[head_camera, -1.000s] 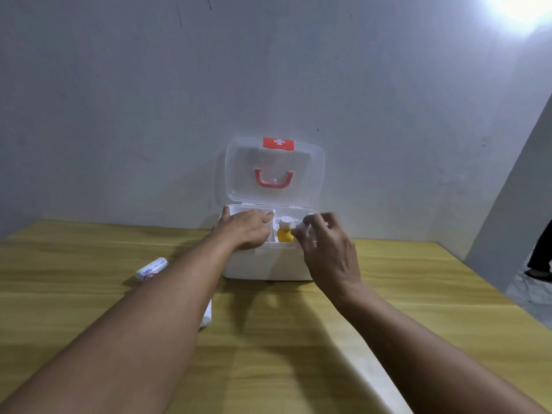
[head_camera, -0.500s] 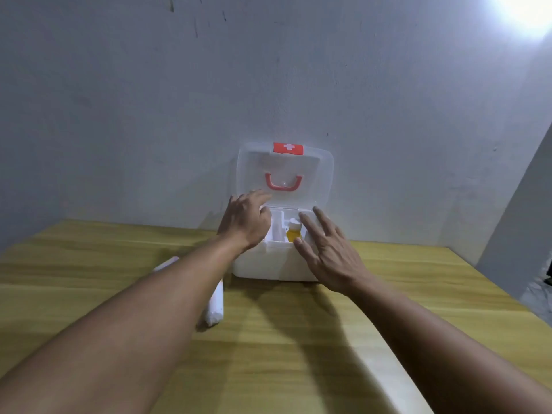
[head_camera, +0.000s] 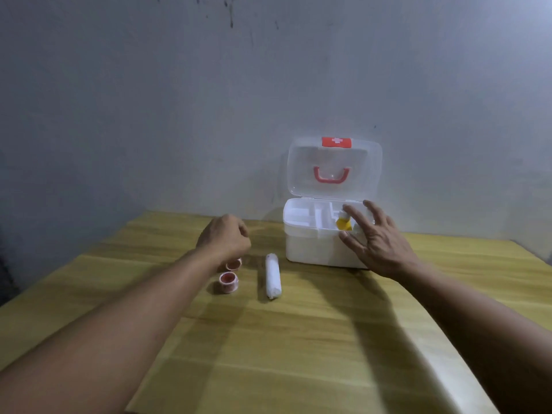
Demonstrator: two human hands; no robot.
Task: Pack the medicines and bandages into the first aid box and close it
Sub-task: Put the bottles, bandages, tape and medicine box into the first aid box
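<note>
**Bandage roll and two tape rolls left on the table; box open**

The fingers [head_camera: 354,218] of the right hand [head_camera: 378,243] are spread and slack, grasping nothing; they hover over the right front corner of the first aid box [head_camera: 313,249], in front of a small yellow bottle [head_camera: 343,224] that stands in the right-hand compartment. The left hand [head_camera: 224,237] is loosely curled with its fingers turned under. It appears empty, though its underside is hidden, and it hangs just above the farther of two tape rolls.

That farther tape roll [head_camera: 233,265] is partly covered by the left wrist; the nearer tape roll [head_camera: 228,282] lies just beside it, hollow core facing up. To their right, apart from both and near the box's left front corner, lies the white bandage roll [head_camera: 273,275], set lengthwise toward the camera on the wooden table [head_camera: 298,354].

The bandage looks light and soft, likely to dent under pressure; a pinch across its middle should lift it level, while a hold at one end may let it droop or unwind. The tape rolls look light and firm, easy to take by the outer rim. The box's clear lid [head_camera: 334,171] stands upright against the wall, red handle showing, and the tray's left compartments appear free.
</note>
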